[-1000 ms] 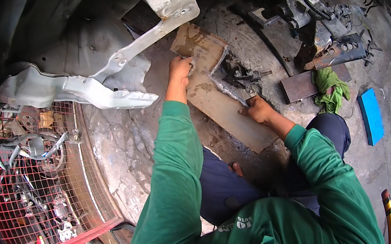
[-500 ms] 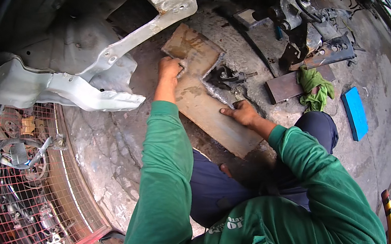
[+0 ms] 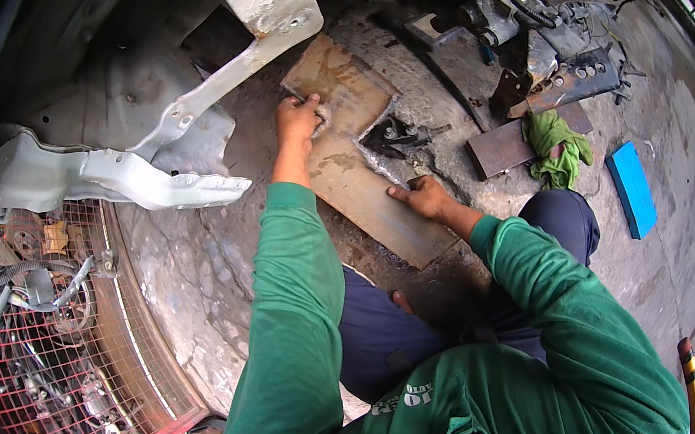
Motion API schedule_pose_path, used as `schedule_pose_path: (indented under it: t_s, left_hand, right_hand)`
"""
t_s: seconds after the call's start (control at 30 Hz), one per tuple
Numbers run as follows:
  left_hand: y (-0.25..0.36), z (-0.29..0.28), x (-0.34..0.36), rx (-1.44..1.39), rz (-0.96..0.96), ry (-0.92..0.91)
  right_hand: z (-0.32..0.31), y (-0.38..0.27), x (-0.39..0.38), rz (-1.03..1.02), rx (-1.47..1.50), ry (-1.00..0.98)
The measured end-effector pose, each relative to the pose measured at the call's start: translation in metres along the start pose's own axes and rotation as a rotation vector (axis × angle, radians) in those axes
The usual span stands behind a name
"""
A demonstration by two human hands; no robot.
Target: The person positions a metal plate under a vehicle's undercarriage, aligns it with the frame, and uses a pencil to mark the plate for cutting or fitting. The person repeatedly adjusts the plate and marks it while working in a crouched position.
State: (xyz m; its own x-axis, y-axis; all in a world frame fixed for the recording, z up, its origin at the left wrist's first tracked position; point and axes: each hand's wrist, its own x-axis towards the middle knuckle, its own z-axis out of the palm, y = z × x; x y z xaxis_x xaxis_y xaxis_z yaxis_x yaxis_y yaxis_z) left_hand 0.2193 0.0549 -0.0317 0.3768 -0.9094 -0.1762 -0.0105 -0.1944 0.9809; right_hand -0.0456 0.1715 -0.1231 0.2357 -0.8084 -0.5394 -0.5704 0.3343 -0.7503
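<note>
A rusty, irregularly cut steel plate (image 3: pixel 364 206), with a step in its outline and rough grey edges, lies tilted across the middle before my knees. My left hand (image 3: pixel 299 121) is closed on its upper left edge, near a notch. My right hand (image 3: pixel 421 200) grips the lower right part of it, thumb on top. A small black metal fitting (image 3: pixel 394 136) with a bolt lies in the step of the plate's right edge. Bent silver body panels (image 3: pixel 149 175) overhang from the upper left, close to my left hand.
A flat dark steel bar (image 3: pixel 490 156) with a green rag (image 3: pixel 556 146) lies right of me, near a blue block (image 3: pixel 631 190). Mechanical parts (image 3: pixel 517 6) crowd the upper right beside a long black strip (image 3: pixel 442 68). A red mesh enclosure (image 3: pixel 61 377) stands left. A yellow-black handle (image 3: pixel 691 382) is at lower right.
The view has shifted slightly, so the surroundings appear further left and a little rotated. Both hands stay on the plate, with my left fingers slightly repositioned at its edge.
</note>
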Motion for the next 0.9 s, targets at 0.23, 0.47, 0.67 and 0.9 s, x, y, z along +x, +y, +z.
schedule_pose_path:
  t_s: [0.23, 0.47, 0.67, 0.9]
  left_hand:
    - [0.007, 0.015, -0.005, 0.047, 0.045, 0.029]
    - [0.019, 0.025, -0.017, 0.083, 0.084, -0.114]
    - [0.016, 0.035, -0.018, 0.146, 0.110, -0.230]
    - [0.018, 0.063, -0.024, 0.056, 0.166, -0.279]
  right_hand:
    - [-0.001, 0.003, 0.000, 0.025, 0.011, 0.010]
    - [-0.003, 0.018, 0.008, 0.023, 0.042, -0.009]
    - [0.006, 0.037, 0.027, 0.009, -0.018, -0.017]
    - [-0.043, 0.060, 0.072, -0.152, -0.202, 0.416]
